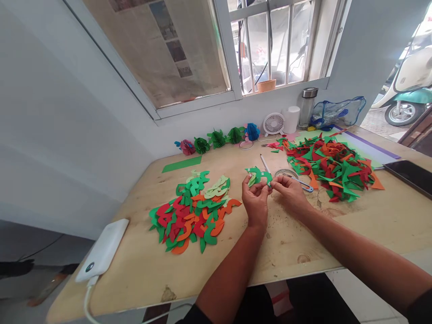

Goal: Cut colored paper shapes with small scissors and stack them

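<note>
A curved green paper cutout [266, 175] with small pale patches is held up above the table between my two hands. My left hand [255, 200] pinches it from below, and a light green paper piece [252, 180] shows at those fingers. At the cutout's right end, my right hand [290, 191] is closed on its edge with thumb and forefinger. Just beyond the hands lie a white pen [265, 163], a roll of tape [285, 173] and a light blue cutter [306, 186], partly hidden by my right hand.
Left of my hands spreads a pile of curved paper cutouts [189, 216]; paper scraps [332, 164] heap at the right. Paper ornaments [218, 138], a small fan [273, 123] and a glass bottle [306, 110] line the wall. A phone [411, 179] and power bank [103, 249] lie near opposite edges.
</note>
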`<control>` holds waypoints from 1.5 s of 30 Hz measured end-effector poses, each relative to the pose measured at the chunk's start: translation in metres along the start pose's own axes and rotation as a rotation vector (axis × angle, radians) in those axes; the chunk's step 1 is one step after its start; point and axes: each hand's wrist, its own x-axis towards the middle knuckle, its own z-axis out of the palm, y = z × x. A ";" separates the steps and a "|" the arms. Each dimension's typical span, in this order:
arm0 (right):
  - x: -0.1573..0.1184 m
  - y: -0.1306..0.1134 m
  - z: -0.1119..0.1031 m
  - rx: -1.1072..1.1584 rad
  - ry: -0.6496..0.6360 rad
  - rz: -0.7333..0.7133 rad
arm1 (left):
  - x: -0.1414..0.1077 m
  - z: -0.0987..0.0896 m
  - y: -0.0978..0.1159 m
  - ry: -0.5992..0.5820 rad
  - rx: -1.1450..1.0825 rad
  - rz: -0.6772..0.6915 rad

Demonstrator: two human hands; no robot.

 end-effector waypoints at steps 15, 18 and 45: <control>-0.001 0.000 0.001 0.046 -0.033 0.034 | 0.001 -0.001 -0.001 0.001 -0.021 -0.003; -0.001 0.000 0.001 0.038 -0.021 0.039 | 0.001 -0.001 0.000 0.001 -0.023 0.003; 0.000 -0.001 -0.002 -0.108 -0.048 -0.025 | -0.001 -0.002 -0.001 -0.004 0.069 0.067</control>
